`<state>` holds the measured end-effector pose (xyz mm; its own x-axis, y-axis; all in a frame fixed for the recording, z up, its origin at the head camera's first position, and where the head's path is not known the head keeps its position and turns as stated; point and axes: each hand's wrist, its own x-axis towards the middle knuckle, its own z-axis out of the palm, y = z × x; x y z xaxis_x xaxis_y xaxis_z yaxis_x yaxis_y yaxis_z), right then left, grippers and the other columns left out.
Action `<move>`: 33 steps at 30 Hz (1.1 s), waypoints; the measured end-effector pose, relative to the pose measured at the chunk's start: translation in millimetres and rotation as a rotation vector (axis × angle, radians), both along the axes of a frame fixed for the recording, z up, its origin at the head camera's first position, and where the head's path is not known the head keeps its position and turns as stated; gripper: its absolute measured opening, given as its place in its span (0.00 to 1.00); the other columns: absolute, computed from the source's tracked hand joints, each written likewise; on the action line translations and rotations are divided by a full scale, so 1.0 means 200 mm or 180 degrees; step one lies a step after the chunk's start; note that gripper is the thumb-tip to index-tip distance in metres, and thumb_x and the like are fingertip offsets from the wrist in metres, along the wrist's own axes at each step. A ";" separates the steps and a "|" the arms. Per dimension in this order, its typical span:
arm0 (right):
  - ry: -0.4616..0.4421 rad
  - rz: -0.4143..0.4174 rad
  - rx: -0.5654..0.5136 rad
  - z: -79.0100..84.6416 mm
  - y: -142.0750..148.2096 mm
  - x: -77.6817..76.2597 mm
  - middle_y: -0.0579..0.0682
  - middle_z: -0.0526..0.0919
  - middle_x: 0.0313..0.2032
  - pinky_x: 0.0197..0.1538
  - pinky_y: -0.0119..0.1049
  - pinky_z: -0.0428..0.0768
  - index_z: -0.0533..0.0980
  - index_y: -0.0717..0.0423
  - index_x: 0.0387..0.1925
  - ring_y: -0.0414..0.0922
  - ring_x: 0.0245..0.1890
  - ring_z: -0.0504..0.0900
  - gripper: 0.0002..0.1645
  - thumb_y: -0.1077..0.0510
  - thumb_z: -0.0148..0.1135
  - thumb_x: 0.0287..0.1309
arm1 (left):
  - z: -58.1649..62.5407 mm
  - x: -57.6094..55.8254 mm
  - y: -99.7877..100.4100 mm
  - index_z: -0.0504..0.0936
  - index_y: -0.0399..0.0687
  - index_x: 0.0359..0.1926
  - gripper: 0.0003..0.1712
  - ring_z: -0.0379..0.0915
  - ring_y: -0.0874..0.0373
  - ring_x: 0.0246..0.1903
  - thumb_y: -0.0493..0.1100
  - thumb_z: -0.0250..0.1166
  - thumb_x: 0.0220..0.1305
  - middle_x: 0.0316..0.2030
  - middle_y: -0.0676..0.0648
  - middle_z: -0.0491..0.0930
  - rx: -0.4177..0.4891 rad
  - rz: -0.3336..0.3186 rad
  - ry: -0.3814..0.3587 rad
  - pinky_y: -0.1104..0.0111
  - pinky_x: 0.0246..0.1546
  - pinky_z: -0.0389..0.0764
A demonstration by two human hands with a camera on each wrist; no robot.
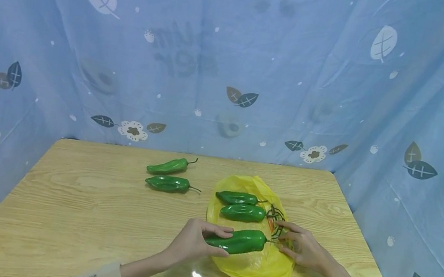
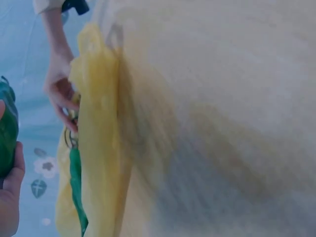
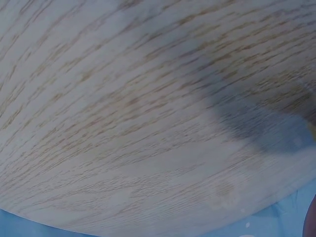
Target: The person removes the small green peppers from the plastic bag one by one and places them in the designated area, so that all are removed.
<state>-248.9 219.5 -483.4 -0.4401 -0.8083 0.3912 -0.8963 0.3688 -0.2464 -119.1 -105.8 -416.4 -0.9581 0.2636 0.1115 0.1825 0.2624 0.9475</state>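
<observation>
My left hand [image 1: 198, 240] grips a large green pepper [image 1: 246, 242] above the yellow plastic bag [image 1: 253, 266], thumb on the near side and fingers on the far side. The pepper's stem points right, towards my right hand [image 1: 305, 247]. That hand is at the bag's right side, fingers and thumb apart, beside dark looped, stem-like pieces [image 1: 277, 215] with a bit of orange-red among them. Whether it touches them is unclear. Two more green peppers, an upper one [image 1: 237, 198] and a lower one [image 1: 243, 212], lie on the bag. In the left wrist view, the held pepper [image 2: 7, 131] shows at the left edge.
Left of the bag, two green peppers lie on the wooden table [image 1: 81, 213]: a lighter curved one [image 1: 168, 167] and a darker one [image 1: 169, 183]. A blue patterned curtain [image 1: 200, 56] stands behind the table and along both sides. The right wrist view shows mostly tabletop.
</observation>
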 end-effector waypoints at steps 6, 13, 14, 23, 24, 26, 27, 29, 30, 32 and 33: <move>-0.0036 0.0023 -0.0038 0.00 0.00 0.00 0.62 0.77 0.55 0.41 0.46 0.83 0.84 0.55 0.34 0.58 0.48 0.80 0.12 0.64 0.74 0.44 | -0.01 0.09 0.01 0.87 0.47 0.41 0.19 0.78 0.57 0.51 0.38 0.78 0.43 0.47 0.54 0.84 -0.0016 -0.0061 -0.0045 0.74 0.50 0.76; 0.0033 0.0058 -0.0113 0.00 -0.01 0.00 0.61 0.78 0.53 0.43 0.47 0.83 0.84 0.55 0.33 0.58 0.49 0.80 0.14 0.64 0.76 0.40 | -0.01 0.17 0.01 0.88 0.47 0.38 0.18 0.80 0.58 0.48 0.35 0.79 0.40 0.45 0.53 0.84 0.0046 -0.0070 -0.0180 0.75 0.46 0.78; 0.0040 0.0062 -0.0112 -0.01 -0.01 0.00 0.61 0.78 0.53 0.42 0.47 0.83 0.84 0.55 0.33 0.58 0.49 0.80 0.14 0.64 0.76 0.40 | -0.01 0.18 0.01 0.88 0.47 0.37 0.18 0.80 0.58 0.48 0.35 0.79 0.40 0.45 0.53 0.85 0.0055 -0.0076 -0.0204 0.75 0.45 0.78; 0.0034 0.0069 -0.0099 -0.01 -0.01 0.00 0.61 0.78 0.53 0.41 0.47 0.83 0.84 0.55 0.33 0.57 0.48 0.80 0.13 0.64 0.76 0.41 | -0.07 0.30 -0.03 0.88 0.47 0.39 0.17 0.78 0.57 0.50 0.36 0.79 0.42 0.46 0.52 0.84 0.0207 -0.0141 -0.0542 0.69 0.48 0.79; 0.0029 0.0064 -0.0097 -0.01 -0.01 -0.01 0.61 0.78 0.53 0.41 0.48 0.83 0.84 0.55 0.33 0.57 0.48 0.80 0.13 0.64 0.76 0.42 | -0.08 0.31 -0.04 0.88 0.48 0.39 0.17 0.78 0.58 0.50 0.37 0.79 0.43 0.47 0.52 0.84 0.0272 -0.0155 -0.0632 0.70 0.48 0.78; 0.0031 0.0055 -0.0099 -0.01 -0.01 -0.01 0.61 0.78 0.54 0.42 0.48 0.83 0.84 0.55 0.34 0.57 0.49 0.80 0.13 0.63 0.76 0.42 | -0.11 0.34 -0.07 0.88 0.45 0.40 0.17 0.78 0.59 0.50 0.38 0.78 0.45 0.48 0.47 0.83 0.0494 -0.0252 -0.0736 0.70 0.47 0.79; 0.0037 0.0050 -0.0101 -0.01 -0.01 -0.01 0.61 0.78 0.53 0.42 0.48 0.83 0.84 0.55 0.33 0.57 0.49 0.80 0.13 0.63 0.76 0.42 | -0.13 0.35 -0.08 0.87 0.43 0.41 0.18 0.78 0.59 0.50 0.39 0.78 0.46 0.49 0.44 0.83 0.0609 -0.0314 -0.0762 0.71 0.47 0.79; 0.0051 0.0048 -0.0110 -0.02 -0.01 -0.01 0.61 0.78 0.53 0.42 0.47 0.83 0.84 0.55 0.33 0.57 0.49 0.80 0.13 0.63 0.76 0.41 | -0.16 0.38 -0.11 0.86 0.39 0.43 0.19 0.77 0.60 0.50 0.39 0.77 0.48 0.51 0.38 0.80 0.0889 -0.0429 -0.0834 0.71 0.46 0.79; 0.0058 0.0047 -0.0112 -0.02 -0.01 -0.01 0.61 0.78 0.53 0.42 0.48 0.83 0.84 0.55 0.33 0.57 0.49 0.80 0.13 0.63 0.76 0.41 | -0.18 0.39 -0.12 0.86 0.37 0.44 0.19 0.77 0.59 0.50 0.39 0.76 0.49 0.52 0.36 0.79 0.1011 -0.0484 -0.0863 0.70 0.46 0.79; 0.0075 0.0044 -0.0112 -0.02 -0.01 -0.01 0.61 0.78 0.53 0.42 0.47 0.83 0.84 0.56 0.33 0.57 0.48 0.80 0.13 0.63 0.76 0.40 | -0.20 0.41 -0.14 0.84 0.34 0.45 0.20 0.78 0.56 0.50 0.38 0.75 0.51 0.52 0.32 0.78 0.1204 -0.0561 -0.0935 0.67 0.46 0.80; 0.0072 0.0045 -0.0114 -0.02 -0.01 -0.01 0.61 0.78 0.53 0.41 0.47 0.83 0.84 0.56 0.33 0.57 0.48 0.80 0.13 0.63 0.76 0.41 | -0.21 0.42 -0.16 0.84 0.34 0.45 0.20 0.77 0.55 0.50 0.38 0.75 0.51 0.53 0.32 0.77 0.1268 -0.0570 -0.1005 0.66 0.46 0.80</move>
